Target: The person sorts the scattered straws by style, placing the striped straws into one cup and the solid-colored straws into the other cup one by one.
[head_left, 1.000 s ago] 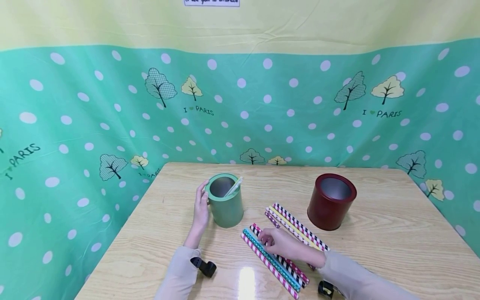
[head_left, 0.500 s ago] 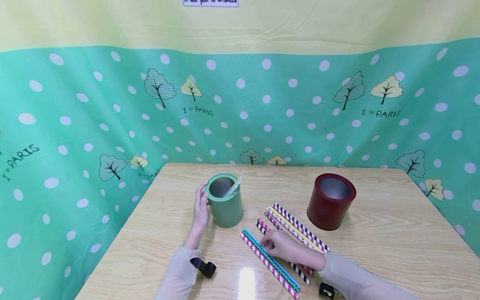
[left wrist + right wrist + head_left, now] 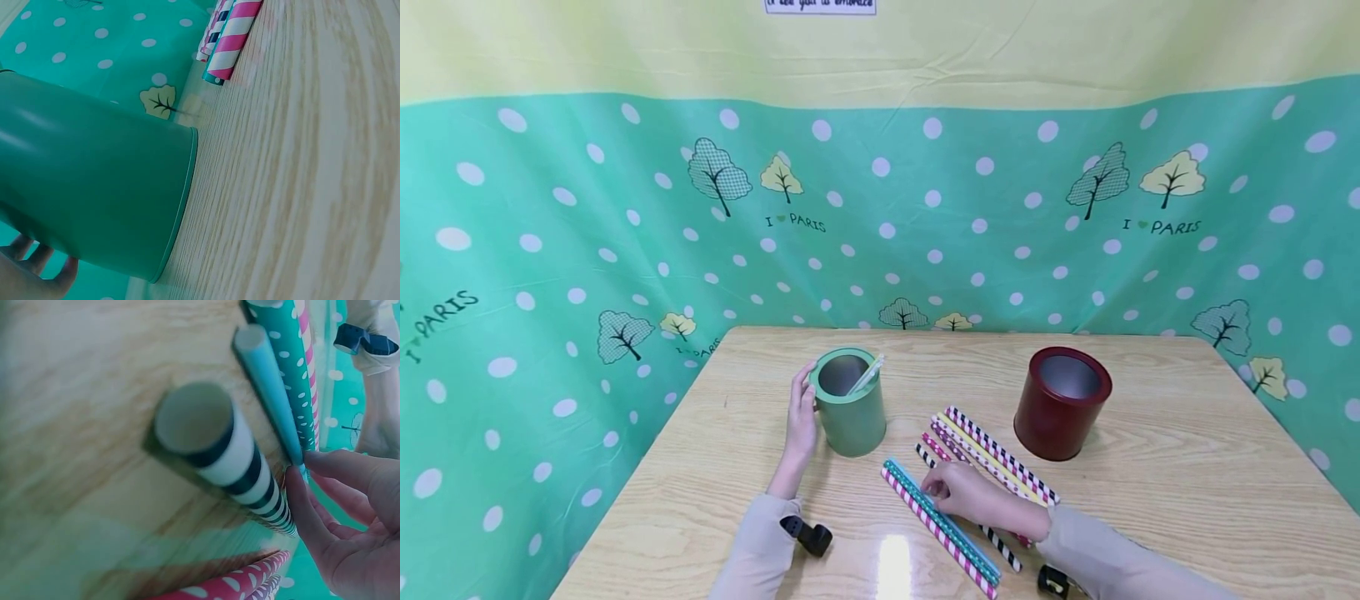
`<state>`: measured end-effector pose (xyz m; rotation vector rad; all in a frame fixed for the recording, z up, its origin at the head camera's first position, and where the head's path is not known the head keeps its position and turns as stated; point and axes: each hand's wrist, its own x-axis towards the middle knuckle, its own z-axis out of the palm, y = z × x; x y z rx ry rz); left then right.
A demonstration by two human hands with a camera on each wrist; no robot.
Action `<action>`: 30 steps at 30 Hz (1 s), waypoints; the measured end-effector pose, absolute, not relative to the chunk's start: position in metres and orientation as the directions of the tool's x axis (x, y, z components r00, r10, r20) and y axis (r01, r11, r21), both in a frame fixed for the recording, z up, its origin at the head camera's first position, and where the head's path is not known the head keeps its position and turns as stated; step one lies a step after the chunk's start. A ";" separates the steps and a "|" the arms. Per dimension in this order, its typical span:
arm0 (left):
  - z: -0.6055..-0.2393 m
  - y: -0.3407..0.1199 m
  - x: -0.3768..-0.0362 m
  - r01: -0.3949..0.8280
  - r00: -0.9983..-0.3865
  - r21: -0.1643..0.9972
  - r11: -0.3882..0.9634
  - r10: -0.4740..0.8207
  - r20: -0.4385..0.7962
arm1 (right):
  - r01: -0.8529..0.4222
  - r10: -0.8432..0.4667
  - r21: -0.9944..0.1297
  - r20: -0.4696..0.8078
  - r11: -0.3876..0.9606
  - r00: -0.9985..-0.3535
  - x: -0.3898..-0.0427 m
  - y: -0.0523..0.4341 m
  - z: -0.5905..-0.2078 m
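Note:
My left hand [image 3: 801,421] holds the left side of the green can [image 3: 853,425], its fingertips bent against the wall in the left wrist view. A few thin pale straws [image 3: 871,372] lean inside the can. My right hand [image 3: 966,490] pinches a light blue paper straw [image 3: 270,384] between thumb and forefinger, low over the table. Beside that straw lie a teal dotted straw [image 3: 287,362] and a pink-and-white striped straw [image 3: 943,540]. On its other side are a black-and-white striped straw [image 3: 247,469] and a pink dotted straw [image 3: 231,584], partly hidden by my hand in the head view.
A dark red can [image 3: 1058,425] stands on the right. Between it and my right hand lies a group of several straws, including a yellow straw [image 3: 992,460] and a pink, black and white one [image 3: 1003,454]. The wooden table [image 3: 1187,467] ends at a dotted curtain [image 3: 940,200].
The pink dotted and black-and-white straws have shifted right, apart from the blue ones and from each other. My right hand has moved slightly right. My left hand stays at the green can.

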<state>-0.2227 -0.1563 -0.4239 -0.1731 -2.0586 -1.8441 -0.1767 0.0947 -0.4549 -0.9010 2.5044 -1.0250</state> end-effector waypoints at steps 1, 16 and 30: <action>-0.424 -0.156 -0.223 0.327 -0.925 0.935 0.139 -0.154 0.347 | -0.440 -0.645 -0.709 -0.027 0.551 -0.764 -0.177 0.095 -0.455; -0.450 -0.165 -0.239 0.356 -0.914 0.922 0.150 -0.149 0.377 | -0.411 -0.629 -0.713 -0.054 0.568 -0.775 -0.178 0.097 -0.457; -0.448 -0.165 -0.236 0.355 -0.916 0.924 0.142 -0.145 0.375 | -0.324 -0.540 -0.755 -0.046 0.570 -0.841 -0.174 0.095 -0.454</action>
